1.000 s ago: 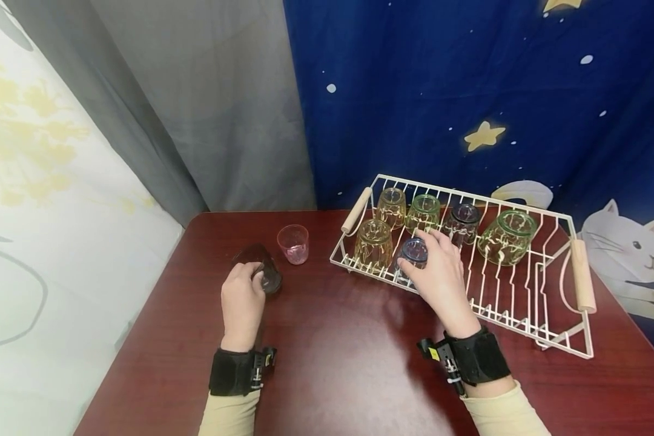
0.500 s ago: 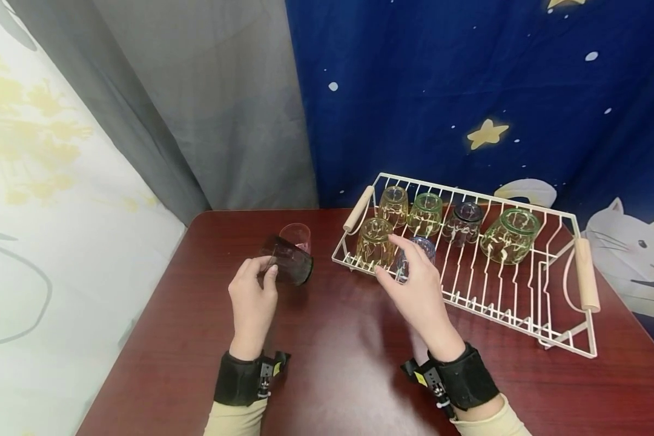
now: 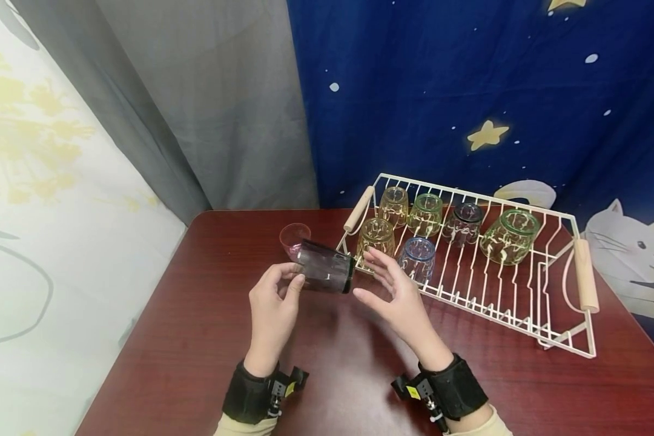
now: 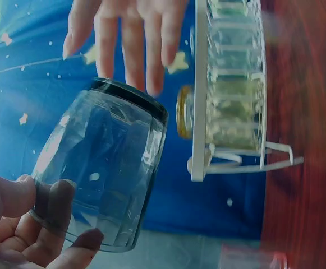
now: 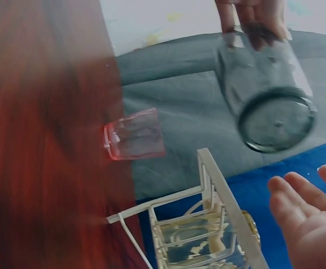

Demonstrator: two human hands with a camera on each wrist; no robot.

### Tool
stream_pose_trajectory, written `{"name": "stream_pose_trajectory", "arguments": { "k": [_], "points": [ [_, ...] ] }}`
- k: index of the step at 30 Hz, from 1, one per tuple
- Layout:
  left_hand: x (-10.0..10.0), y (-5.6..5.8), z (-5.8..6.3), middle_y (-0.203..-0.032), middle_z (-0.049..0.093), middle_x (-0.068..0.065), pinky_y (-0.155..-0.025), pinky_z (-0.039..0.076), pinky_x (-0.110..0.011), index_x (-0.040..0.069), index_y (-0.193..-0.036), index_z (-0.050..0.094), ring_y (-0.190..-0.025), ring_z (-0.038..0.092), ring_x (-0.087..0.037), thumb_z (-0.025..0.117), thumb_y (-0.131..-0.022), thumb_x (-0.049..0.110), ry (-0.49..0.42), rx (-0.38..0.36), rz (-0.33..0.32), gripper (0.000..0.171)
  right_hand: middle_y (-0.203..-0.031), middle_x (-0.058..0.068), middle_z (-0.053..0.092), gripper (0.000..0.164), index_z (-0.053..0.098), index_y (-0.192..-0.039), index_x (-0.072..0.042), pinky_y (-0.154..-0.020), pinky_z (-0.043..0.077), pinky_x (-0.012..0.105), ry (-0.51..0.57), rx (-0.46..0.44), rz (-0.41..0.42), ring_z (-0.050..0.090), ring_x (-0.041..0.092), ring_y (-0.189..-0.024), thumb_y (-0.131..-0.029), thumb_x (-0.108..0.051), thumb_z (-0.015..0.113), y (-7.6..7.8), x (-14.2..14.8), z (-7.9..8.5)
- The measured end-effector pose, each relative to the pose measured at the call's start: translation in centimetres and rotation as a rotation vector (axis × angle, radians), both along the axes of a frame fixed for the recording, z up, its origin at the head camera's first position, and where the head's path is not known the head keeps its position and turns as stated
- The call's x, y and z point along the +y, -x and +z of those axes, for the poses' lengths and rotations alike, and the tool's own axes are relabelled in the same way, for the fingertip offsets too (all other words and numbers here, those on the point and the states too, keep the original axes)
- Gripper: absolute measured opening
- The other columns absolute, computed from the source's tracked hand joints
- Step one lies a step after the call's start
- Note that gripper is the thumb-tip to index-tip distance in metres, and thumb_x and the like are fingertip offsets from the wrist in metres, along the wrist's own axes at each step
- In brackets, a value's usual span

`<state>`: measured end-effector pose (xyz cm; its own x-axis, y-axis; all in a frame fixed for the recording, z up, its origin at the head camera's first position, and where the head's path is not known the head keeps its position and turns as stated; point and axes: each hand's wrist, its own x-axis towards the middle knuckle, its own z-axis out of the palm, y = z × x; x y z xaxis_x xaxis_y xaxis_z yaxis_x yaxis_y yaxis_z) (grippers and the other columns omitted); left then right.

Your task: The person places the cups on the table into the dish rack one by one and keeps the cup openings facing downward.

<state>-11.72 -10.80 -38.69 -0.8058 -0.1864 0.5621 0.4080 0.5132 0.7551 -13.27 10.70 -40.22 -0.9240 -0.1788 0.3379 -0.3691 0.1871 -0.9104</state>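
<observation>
A dark grey see-through glass (image 3: 325, 268) is held tilted on its side above the table by my left hand (image 3: 275, 306), which pinches it near the rim. Its thick base points to the right. In the left wrist view, thumb and fingers grip the lower end of the glass (image 4: 101, 168). My right hand (image 3: 400, 297) is spread just beyond the base, with a small gap in the head view. The right wrist view shows the fingers of the right hand (image 5: 311, 218) apart from the glass. A pink glass (image 3: 294, 239) stands upright on the table behind the dark one.
A white wire rack (image 3: 501, 312) with wooden handles stands on the right of the table (image 3: 207, 363). It bears several upside-down glasses, among them a blue glass (image 3: 417, 260), a yellow glass (image 3: 376, 239) and a large green glass (image 3: 510, 237).
My left hand has lifted the dark glass off the left of the table and carried it right, base turned rightward. My right hand has let go of the blue glass and moved left towards the dark one.
</observation>
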Motion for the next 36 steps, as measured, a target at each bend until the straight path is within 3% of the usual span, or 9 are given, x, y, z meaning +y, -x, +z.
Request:
{"name": "stream_pose_trajectory", "arguments": {
  "k": [4,11,17,22,25,31,36],
  "points": [
    [0.9,-0.5,0.0,-0.086,0.067,-0.01,-0.068,0.058,-0.02,0.001,-0.099,0.066,-0.075,0.07,-0.014,0.069,-0.086,0.001,-0.061,-0.037,-0.073,0.013,-0.148,0.013,0.046,0.079,0.034,-0.15,-0.017,-0.104,0.048,0.036,0.052,-0.051,0.037,0.054,0.033,-0.129,-0.083,-0.008,0.075,-0.3,-0.2,-0.2],
    [2.2,-1.2,-0.1,-0.085,0.067,-0.012,-0.071,0.058,-0.021,0.0,-0.098,0.063,-0.077,0.068,-0.011,0.067,-0.088,0.002,-0.148,-0.057,-0.154,0.011,-0.148,0.021,0.043,0.08,0.032,-0.15,-0.014,-0.097,0.054,0.034,0.068,-0.095,0.022,0.06,0.039,-0.12,-0.083,-0.008,0.074,-0.6,-0.3,-0.4],
    [2.9,-1.6,-0.3,-0.086,0.065,-0.014,-0.072,0.058,-0.02,-0.002,-0.099,0.062,-0.077,0.064,-0.005,0.066,-0.089,0.003,-0.182,-0.072,-0.168,0.012,-0.142,0.02,0.047,0.077,0.033,-0.149,-0.01,-0.09,0.055,0.023,0.104,-0.094,0.026,0.061,0.039,-0.119,-0.083,-0.004,0.073,-0.9,-0.3,-0.6],
    [3.2,-1.8,-0.4,-0.087,0.064,-0.014,-0.07,0.058,-0.021,-0.002,-0.1,0.061,-0.076,0.062,-0.004,0.066,-0.089,0.001,-0.186,-0.085,-0.167,0.012,-0.142,0.021,0.048,0.077,0.033,-0.149,-0.008,-0.09,0.055,0.021,0.129,-0.099,0.022,0.061,0.037,-0.118,-0.082,-0.002,0.072,-1.0,-0.3,-0.7],
    [3.2,-1.8,-0.4,-0.088,0.064,-0.014,-0.07,0.058,-0.02,-0.001,-0.1,0.061,-0.077,0.062,-0.004,0.066,-0.089,0.002,-0.184,-0.091,-0.17,0.013,-0.141,0.021,0.049,0.077,0.034,-0.148,-0.009,-0.09,0.055,0.021,0.139,-0.105,0.023,0.062,0.031,-0.117,-0.082,-0.001,0.072,-1.0,-0.3,-0.7],
    [3.2,-1.6,-0.5,-0.091,0.065,-0.013,-0.074,0.059,-0.025,0.0,-0.103,0.06,-0.08,0.064,-0.008,0.064,-0.092,0.007,-0.15,-0.108,-0.181,0.014,-0.142,0.019,0.046,0.076,0.034,-0.148,-0.006,-0.089,0.055,0.019,0.171,-0.118,0.015,0.063,0.001,-0.11,-0.082,0.001,0.071,-1.0,-0.3,-0.9],
    [3.2,-1.3,-0.5,-0.092,0.066,-0.011,-0.078,0.06,-0.032,0.003,-0.107,0.06,-0.083,0.067,-0.013,0.063,-0.094,0.013,-0.115,-0.114,-0.198,0.017,-0.141,0.016,0.047,0.076,0.035,-0.148,-0.008,-0.09,0.054,0.017,0.201,-0.131,-0.01,0.061,-0.003,-0.109,-0.082,0.002,0.071,-0.9,-0.2,-0.5]
  ]
}}
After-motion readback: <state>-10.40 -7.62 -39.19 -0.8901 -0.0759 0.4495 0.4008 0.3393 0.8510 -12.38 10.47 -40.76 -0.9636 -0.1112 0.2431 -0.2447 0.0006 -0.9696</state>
